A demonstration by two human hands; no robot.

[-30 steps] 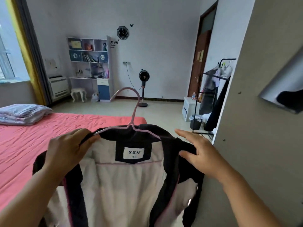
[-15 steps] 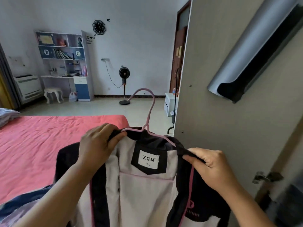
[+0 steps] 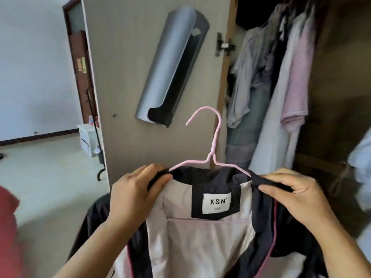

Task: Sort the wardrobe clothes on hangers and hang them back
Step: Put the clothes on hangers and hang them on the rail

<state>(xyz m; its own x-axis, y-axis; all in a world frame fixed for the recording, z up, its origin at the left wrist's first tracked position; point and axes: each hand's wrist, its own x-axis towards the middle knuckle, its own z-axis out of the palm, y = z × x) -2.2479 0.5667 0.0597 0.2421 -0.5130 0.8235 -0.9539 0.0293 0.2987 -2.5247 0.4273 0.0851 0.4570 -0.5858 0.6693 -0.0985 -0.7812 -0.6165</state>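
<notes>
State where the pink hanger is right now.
In the head view, the pink hanger sits centre frame inside the dark jacket's collar, between both hands, its hook before the wardrobe door.

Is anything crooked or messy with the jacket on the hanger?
A little. The pink hanger leans to one side, its hook up in the air and not on any rail. Both hands, left hand and right hand, pinch the dark jacket at its shoulders. Nothing looks torn or spilled.
</notes>
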